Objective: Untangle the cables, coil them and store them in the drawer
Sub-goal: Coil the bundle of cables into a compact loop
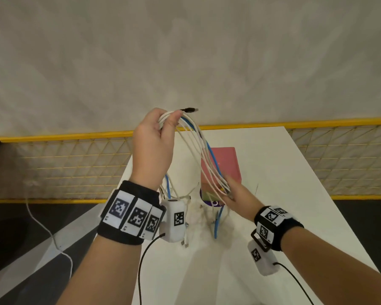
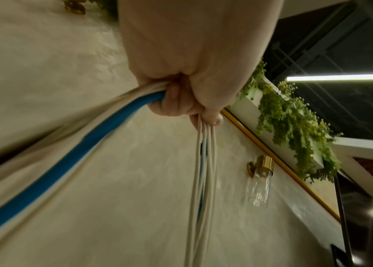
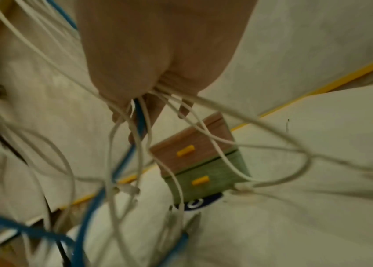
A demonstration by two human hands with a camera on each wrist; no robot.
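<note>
A bundle of several white cables (image 1: 196,148) and one blue cable (image 1: 213,158) hangs in loops above the white table (image 1: 295,194). My left hand (image 1: 161,130) is raised and grips the top of the bundle (image 2: 158,94); a black plug (image 1: 188,109) sticks out beside it. Lower down, my right hand (image 1: 231,192) pinches the same strands (image 3: 158,94). Loose ends and connectors (image 3: 126,189) dangle below both hands. A small drawer unit (image 1: 223,164) with a pink top stands behind the cables; its pink and green drawers (image 3: 203,162) with yellow handles are closed.
The table is narrow, with a yellow-framed wire mesh fence (image 1: 64,164) on both sides and a pale wall behind. A dark round sticker (image 1: 209,202) lies under the drawer unit. A thin white cord (image 1: 46,227) runs over the dark floor at the left.
</note>
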